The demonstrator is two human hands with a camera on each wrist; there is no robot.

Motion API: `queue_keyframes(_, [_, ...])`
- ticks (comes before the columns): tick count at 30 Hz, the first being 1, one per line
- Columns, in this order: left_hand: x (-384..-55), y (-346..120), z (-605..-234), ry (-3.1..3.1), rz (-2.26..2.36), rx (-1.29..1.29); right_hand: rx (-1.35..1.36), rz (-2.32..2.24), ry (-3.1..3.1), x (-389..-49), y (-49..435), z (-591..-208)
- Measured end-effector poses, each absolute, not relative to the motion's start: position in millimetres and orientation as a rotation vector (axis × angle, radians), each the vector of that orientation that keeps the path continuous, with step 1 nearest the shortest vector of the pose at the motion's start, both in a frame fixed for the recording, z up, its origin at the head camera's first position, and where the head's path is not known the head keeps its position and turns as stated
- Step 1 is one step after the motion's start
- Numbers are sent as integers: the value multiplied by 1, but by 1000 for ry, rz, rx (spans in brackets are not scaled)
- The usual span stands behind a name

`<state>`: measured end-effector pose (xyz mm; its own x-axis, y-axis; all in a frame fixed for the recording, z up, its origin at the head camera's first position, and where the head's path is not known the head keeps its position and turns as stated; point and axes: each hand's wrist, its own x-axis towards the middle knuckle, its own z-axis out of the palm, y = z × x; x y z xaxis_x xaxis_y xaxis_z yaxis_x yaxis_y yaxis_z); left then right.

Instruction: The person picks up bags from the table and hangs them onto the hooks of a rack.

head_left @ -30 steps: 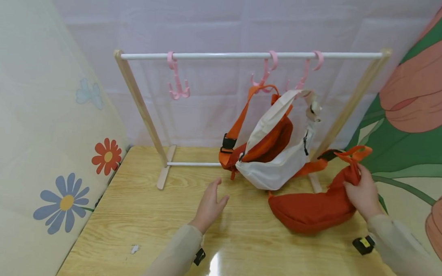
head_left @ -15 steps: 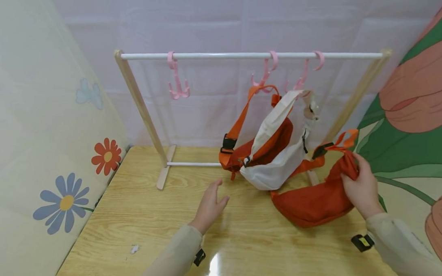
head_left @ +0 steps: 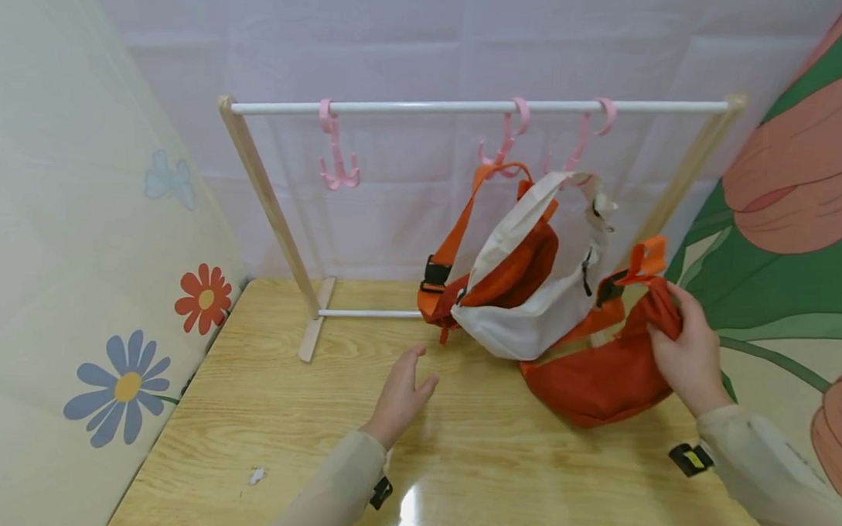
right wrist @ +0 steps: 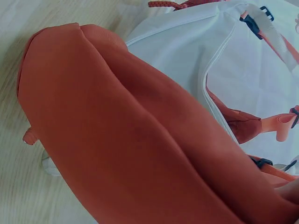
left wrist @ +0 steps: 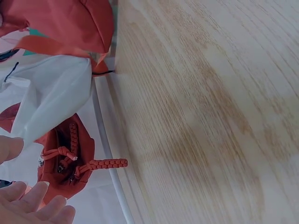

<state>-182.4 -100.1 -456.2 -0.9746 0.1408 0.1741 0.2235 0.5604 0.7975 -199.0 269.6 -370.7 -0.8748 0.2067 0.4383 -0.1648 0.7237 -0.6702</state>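
Observation:
My right hand (head_left: 689, 354) grips one end of a red waist bag (head_left: 598, 381), near its orange strap (head_left: 647, 259) and black buckle. The bag's body slants down to the left, low over the table, and fills much of the right wrist view. A white waist bag (head_left: 509, 328) hangs by its strap from a pink hook (head_left: 578, 148); behind it, another orange-red bag (head_left: 437, 294) hangs from a second pink hook (head_left: 502, 146). My left hand (head_left: 399, 394) holds nothing, fingers extended and thumb apart, in front of the hanging bags.
A rack with a white rail (head_left: 412, 106) and wooden legs (head_left: 266, 203) stands at the back of the wooden table (head_left: 249, 412). A third pink hook (head_left: 339, 156) hangs at the rail's left with nothing on it. Printed cloths border both sides.
My right hand has shifted slightly left and up with the red waist bag, whose strap end swung left toward the rack. The white bag sways a little. My left hand stays put.

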Motion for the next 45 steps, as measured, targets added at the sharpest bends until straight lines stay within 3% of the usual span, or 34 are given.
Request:
queue_keyframes(20, [-179, -100, -457, -2688, -1429, -300, 230, 870, -2261, -193, 264, -354])
queue_keyframes(45, [-178, -97, -461, -2666, -1455, -327, 176, 1010, -2048, -175, 252, -321])
